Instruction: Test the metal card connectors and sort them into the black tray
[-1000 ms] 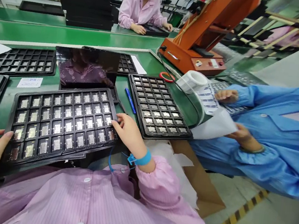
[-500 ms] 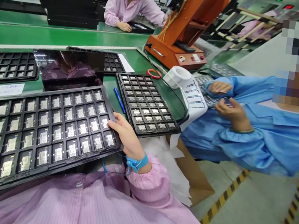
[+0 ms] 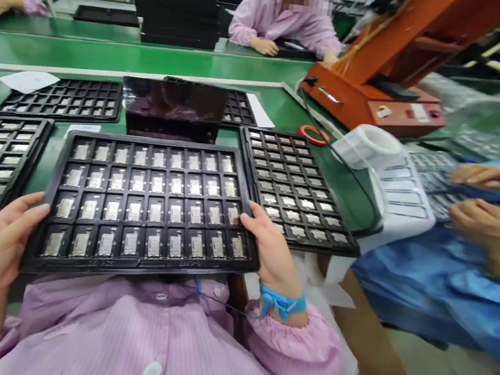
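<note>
Between my two hands I hold a black compartment tray [image 3: 137,265] over my lap, tilted toward me. Small silvery rectangular parts [image 3: 157,182] sit in its pockets. My left hand [image 3: 1,239] grips the left edge, thumb on the rim and fingers beneath. My right hand [image 3: 274,247], with a blue wrist strap [image 3: 283,302], grips the right edge in the same way; its fingers under the tray are hidden. Behind the held tray, a dark glossy panel [image 3: 172,108] stands tilted up.
Filled trays lie left [image 3: 34,151] and right [image 3: 353,250], with another tray [image 3: 111,112] behind. A tape ring [image 3: 313,135], white roll [image 3: 367,145] and orange machine [image 3: 359,100] stand right. Nearby are a co-worker's hands [image 3: 481,229]; another person in pink [image 3: 255,20] works across the bench.
The view has turned left, so the scene sits further right. The held tray looks more level, my left hand shows far more fully, and both hands keep their hold.
</note>
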Motion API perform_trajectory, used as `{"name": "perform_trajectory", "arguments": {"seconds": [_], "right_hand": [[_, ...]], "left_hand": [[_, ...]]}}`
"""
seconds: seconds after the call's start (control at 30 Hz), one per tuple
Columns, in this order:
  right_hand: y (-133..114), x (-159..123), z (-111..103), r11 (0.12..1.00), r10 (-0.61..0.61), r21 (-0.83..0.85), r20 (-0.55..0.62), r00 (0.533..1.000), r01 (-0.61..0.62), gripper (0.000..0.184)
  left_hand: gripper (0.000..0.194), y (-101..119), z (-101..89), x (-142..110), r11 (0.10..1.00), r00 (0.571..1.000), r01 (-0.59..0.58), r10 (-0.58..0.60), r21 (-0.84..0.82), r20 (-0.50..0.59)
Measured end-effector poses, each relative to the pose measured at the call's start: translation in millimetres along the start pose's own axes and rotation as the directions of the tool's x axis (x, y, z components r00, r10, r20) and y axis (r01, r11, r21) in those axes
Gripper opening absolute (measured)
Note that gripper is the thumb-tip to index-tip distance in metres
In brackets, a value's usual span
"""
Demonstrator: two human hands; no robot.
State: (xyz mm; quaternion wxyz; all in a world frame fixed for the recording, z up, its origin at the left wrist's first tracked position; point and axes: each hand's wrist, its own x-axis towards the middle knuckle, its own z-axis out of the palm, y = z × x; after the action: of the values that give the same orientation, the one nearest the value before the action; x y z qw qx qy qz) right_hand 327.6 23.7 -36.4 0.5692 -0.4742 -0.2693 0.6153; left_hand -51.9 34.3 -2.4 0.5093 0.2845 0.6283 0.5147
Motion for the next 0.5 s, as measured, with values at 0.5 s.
{"name": "perform_trajectory", "arguments": {"seconds": [0.5], "right_hand": [[6.7, 2.8, -15.9, 0.997, -0.070, -0.018, -0.004, 0.998, 0.070, 0.035]], "left_hand": [[0.053, 10.6, 15.1, 11.5, 0.994, 0.983, 0.112, -0.112, 0.004, 0.149]]}}
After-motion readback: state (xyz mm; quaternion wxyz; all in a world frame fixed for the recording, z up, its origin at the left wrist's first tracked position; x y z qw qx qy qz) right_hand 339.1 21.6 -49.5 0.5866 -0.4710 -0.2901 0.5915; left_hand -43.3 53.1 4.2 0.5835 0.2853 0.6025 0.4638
